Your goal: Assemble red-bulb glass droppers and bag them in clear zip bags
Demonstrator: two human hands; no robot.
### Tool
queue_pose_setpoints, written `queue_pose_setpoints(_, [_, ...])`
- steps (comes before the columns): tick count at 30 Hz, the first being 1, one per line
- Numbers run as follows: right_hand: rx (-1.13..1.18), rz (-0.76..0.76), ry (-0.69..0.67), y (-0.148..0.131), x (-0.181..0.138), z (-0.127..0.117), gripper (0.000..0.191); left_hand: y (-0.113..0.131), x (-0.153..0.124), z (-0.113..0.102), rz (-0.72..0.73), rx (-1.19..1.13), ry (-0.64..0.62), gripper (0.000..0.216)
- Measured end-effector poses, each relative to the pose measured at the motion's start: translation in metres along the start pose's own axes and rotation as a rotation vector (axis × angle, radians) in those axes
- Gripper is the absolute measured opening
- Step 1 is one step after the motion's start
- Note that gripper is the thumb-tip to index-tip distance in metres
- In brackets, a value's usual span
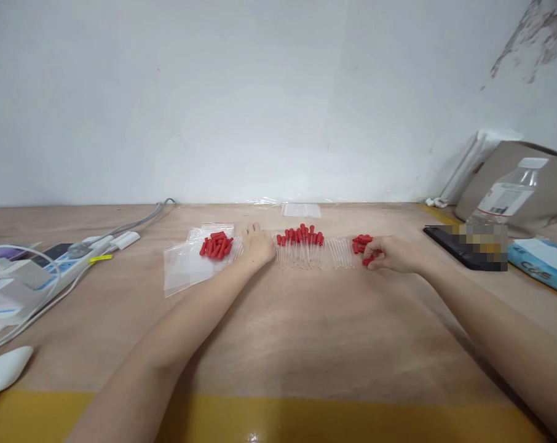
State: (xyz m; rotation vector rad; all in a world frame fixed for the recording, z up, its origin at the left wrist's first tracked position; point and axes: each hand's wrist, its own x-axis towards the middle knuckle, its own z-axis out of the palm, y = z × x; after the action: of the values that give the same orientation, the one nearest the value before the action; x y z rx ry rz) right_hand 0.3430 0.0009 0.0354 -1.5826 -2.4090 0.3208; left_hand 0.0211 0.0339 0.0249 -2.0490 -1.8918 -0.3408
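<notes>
My left hand (259,246) rests low over a row of clear thin glass tubes (237,250), fingers slightly apart; their tips are partly hidden. Left of it, red rubber bulbs (216,245) lie heaped on clear plastic bags (181,268). My right hand (391,253) pinches a red rubber bulb (367,261) at the edge of a smaller pile of red bulbs (362,240). Between my hands, glass droppers with red bulbs (301,237) lie side by side, bulbs toward the wall. More bare glass tubes (340,253) lie in a row just right of them.
A clear plastic packet (301,210) lies near the wall. At left are a power strip (71,261) with cables and a white spoon-shaped object (6,369). At right stand a water bottle (506,194) and a grey box (485,169), beside a black phone (454,246) and a blue packet (543,264).
</notes>
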Motion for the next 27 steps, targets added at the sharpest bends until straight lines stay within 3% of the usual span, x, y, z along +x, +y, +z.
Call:
queue_pose_setpoints(6, [-0.032, -0.121, 0.035, -0.001, -0.001, 0.002, 0.011, 0.008, 0.005, 0.002, -0.025, -0.055, -0.027, 0.031])
queue_pose_setpoints(11, [0.051, -0.098, 0.146, -0.007, -0.003, -0.005, 0.017, -0.002, 0.005, -0.017, -0.037, -0.122, -0.017, 0.028])
queue_pose_setpoints(13, [0.122, -0.051, 0.233, -0.020, -0.001, -0.005, 0.020, -0.010, -0.005, -0.025, 0.051, -0.206, 0.020, 0.023])
queue_pose_setpoints(15, [0.132, -0.030, 0.311, -0.039, 0.003, -0.002, 0.021, -0.019, -0.022, -0.027, 0.252, -0.417, 0.069, 0.017])
queue_pose_setpoints(18, [-0.084, -0.025, 0.374, -0.064, 0.011, 0.007, 0.019, -0.031, -0.052, -0.021, 0.436, -0.568, 0.079, 0.012])
queue_pose_setpoints(22, [-0.340, 0.028, 0.274, -0.072, 0.022, 0.019, 0.018, -0.039, -0.080, -0.008, 0.505, -0.652, 0.165, 0.013])
queue_pose_setpoints(24, [-0.314, 0.059, 0.289, -0.067, 0.027, 0.020, 0.020, -0.040, -0.085, -0.004, 0.525, -0.678, 0.196, 0.016])
queue_pose_setpoints(27, [-0.100, 0.050, 0.443, -0.067, 0.031, 0.022, 0.020, -0.038, -0.086, -0.004, 0.529, -0.692, 0.177, 0.020])
